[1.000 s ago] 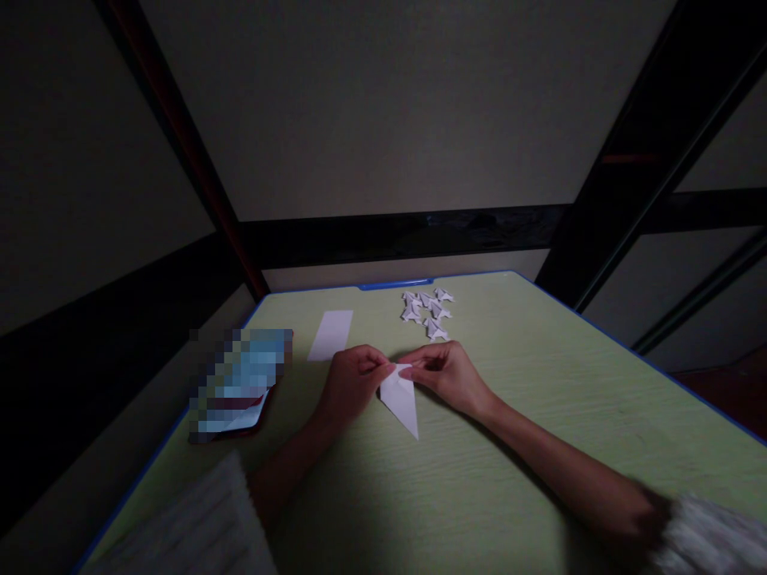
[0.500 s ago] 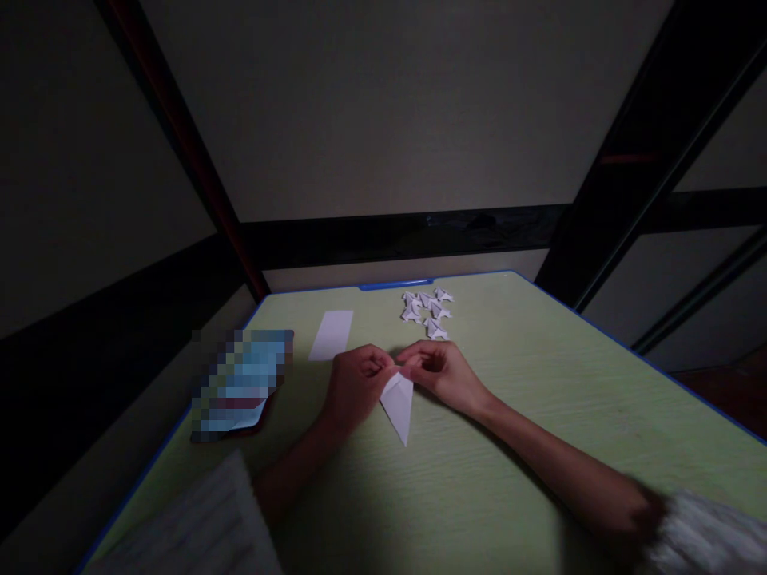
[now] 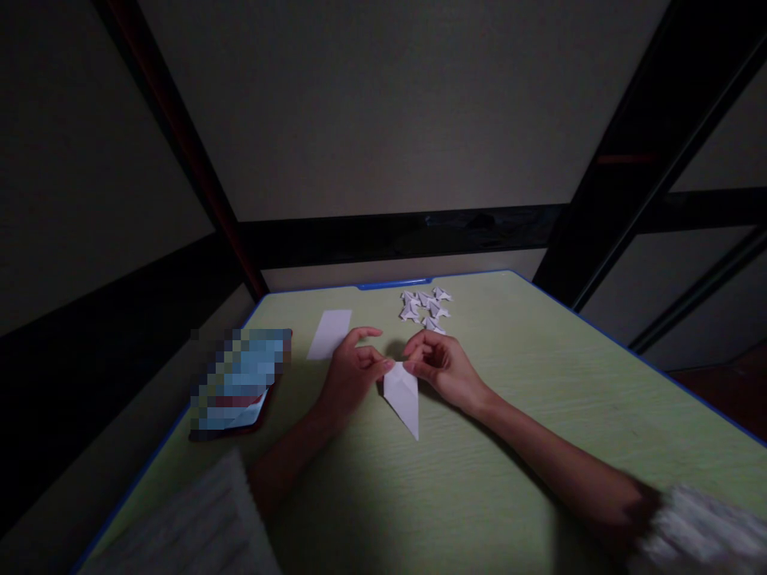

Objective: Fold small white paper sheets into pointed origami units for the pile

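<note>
A white folded paper (image 3: 403,393), narrowing to a point toward me, is held by its far edge between both hands. My left hand (image 3: 351,371) pinches the far left corner between thumb and a finger, with the index finger lifted away. On the far right corner, my right hand (image 3: 444,369) has its thumb and curled fingers closed. Just beyond my right hand lie several small folded paper figures (image 3: 432,308) in a loose cluster. A flat white paper strip (image 3: 329,334) rests past my left hand.
A phone (image 3: 240,383) with a blurred-out screen lies at the left edge of the light green table (image 3: 515,479). The table has a blue rim, with a blue ledge (image 3: 395,283) at the far side. A panelled wall (image 3: 383,120) stands right behind it.
The paper's near tip has swung slightly right and its left side shows a straighter upper edge. My left index finger has lifted and straightened. Both hands remain at the paper's far end.
</note>
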Motion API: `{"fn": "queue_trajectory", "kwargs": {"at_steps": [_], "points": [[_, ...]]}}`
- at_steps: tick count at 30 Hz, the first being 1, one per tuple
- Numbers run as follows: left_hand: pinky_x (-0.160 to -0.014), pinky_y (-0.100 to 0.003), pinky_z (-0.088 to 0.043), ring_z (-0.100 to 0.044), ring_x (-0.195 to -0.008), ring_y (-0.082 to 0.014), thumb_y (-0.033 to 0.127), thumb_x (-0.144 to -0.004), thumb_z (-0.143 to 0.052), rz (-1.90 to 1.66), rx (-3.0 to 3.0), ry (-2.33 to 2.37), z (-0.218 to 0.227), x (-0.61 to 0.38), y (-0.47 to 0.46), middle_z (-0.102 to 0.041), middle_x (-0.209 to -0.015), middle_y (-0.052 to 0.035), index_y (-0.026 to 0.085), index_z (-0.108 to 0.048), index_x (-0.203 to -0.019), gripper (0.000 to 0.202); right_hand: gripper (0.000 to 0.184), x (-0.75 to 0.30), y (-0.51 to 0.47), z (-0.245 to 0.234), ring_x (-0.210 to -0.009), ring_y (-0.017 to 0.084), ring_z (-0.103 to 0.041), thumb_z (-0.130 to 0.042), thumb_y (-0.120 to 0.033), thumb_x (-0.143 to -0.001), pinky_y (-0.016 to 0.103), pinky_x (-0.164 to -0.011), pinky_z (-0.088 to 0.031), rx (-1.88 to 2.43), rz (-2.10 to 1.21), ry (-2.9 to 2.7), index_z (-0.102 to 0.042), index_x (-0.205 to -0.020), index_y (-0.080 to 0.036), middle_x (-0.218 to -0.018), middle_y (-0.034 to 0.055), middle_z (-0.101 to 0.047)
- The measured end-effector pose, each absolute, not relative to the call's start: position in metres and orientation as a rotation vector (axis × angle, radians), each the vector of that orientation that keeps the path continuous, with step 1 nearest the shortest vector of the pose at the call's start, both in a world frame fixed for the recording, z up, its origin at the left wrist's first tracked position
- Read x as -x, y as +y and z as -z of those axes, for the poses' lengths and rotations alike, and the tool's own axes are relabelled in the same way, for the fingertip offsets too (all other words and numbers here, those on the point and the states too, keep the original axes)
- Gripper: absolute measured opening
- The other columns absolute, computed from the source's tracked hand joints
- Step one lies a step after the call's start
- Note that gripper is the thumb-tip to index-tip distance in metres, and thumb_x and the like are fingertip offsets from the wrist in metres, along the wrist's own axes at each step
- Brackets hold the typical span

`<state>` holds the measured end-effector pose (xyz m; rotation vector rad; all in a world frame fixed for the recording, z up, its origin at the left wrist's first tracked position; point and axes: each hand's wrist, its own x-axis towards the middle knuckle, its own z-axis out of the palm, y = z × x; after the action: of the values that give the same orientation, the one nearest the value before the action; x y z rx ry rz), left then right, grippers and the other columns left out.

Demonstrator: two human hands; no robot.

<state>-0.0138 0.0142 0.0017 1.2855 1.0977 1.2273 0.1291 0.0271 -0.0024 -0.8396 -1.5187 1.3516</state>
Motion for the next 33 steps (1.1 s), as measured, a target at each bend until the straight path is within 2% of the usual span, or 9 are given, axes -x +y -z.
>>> {"fn": "queue_trajectory", "kwargs": {"at_steps": [3,6,9,11,13,26,33], "points": [[-0.044,-0.018,-0.036,-0.045,-0.039,-0.0071,0.014,-0.055,-0.059,-1.250,-1.277,1.092,-0.002,0.013,0.014,-0.049,-0.042,0.0108,0.016,-0.039,-0.088,0.039,0.013,-0.129,0.027,0.002,-0.043,0.006,-0.037,-0.057,-0.013,-0.056,0.021,-0.044,-0.025,0.840,-1.345,-1.509,-0.047,-0.064,-0.016,-0.047,-0.0061,-0.044],[-0.045,-0.019,-0.036,-0.047,-0.043,-0.0080,0.018,-0.056,-0.058,-1.174,-1.283,1.121,0.000,0.013,0.015,-0.049,-0.046,0.0083,0.015,-0.044,-0.085,0.032,0.012,-0.128,0.027,0.002,-0.043,0.006,-0.036,-0.056,-0.014,-0.056,0.021,-0.044,-0.025,0.846,-1.312,-1.479,-0.047,-0.063,-0.016,-0.047,-0.0061,-0.043],[-0.045,-0.020,-0.034,-0.046,-0.046,-0.0084,0.025,-0.061,-0.053,-1.047,-1.382,1.185,0.003,0.013,0.016,-0.048,-0.048,0.0048,0.013,-0.050,-0.064,0.013,0.011,-0.128,0.028,0.002,-0.043,0.006,-0.035,-0.056,-0.015,-0.056,0.021,-0.044,-0.025,0.848,-1.276,-1.435,-0.047,-0.062,-0.016,-0.047,-0.0062,-0.043],[-0.043,-0.019,-0.030,-0.040,-0.044,-0.0074,0.029,-0.064,-0.049,-1.059,-1.498,1.261,0.004,0.013,0.015,-0.043,-0.045,0.0051,0.014,-0.047,-0.052,0.019,0.011,-0.127,0.028,0.002,-0.043,0.006,-0.035,-0.056,-0.014,-0.056,0.020,-0.044,-0.024,0.841,-1.270,-1.429,-0.047,-0.063,-0.015,-0.046,-0.0062,-0.043],[-0.042,-0.020,-0.025,-0.034,-0.043,-0.0068,0.030,-0.066,-0.046,-1.135,-1.606,1.345,0.003,0.012,0.014,-0.037,-0.043,0.0061,0.015,-0.043,-0.048,0.023,0.011,-0.125,0.027,0.002,-0.043,0.006,-0.035,-0.056,-0.014,-0.056,0.020,-0.044,-0.024,0.829,-1.276,-1.435,-0.048,-0.063,-0.015,-0.046,-0.0062,-0.043],[-0.043,-0.022,-0.017,-0.025,-0.041,-0.0068,0.036,-0.072,-0.041,-1.092,-1.833,1.585,-0.001,0.011,0.008,-0.023,-0.041,0.0068,0.017,-0.028,-0.041,0.039,0.011,-0.125,0.025,0.003,-0.043,0.006,-0.036,-0.059,-0.015,-0.056,0.021,-0.044,-0.026,0.794,-1.329,-1.370,-0.049,-0.062,-0.015,-0.046,-0.0061,-0.044],[-0.043,-0.020,-0.025,-0.034,-0.041,-0.0077,0.031,-0.073,-0.041,-0.997,-1.756,1.299,0.001,0.010,0.006,-0.036,-0.042,0.0075,0.018,-0.038,-0.052,0.024,0.013,-0.130,0.029,0.004,-0.045,0.006,-0.039,-0.060,-0.016,-0.055,0.021,-0.047,-0.027,0.812,-1.319,-1.247,-0.049,-0.062,-0.015,-0.049,-0.0057,-0.047]]}}
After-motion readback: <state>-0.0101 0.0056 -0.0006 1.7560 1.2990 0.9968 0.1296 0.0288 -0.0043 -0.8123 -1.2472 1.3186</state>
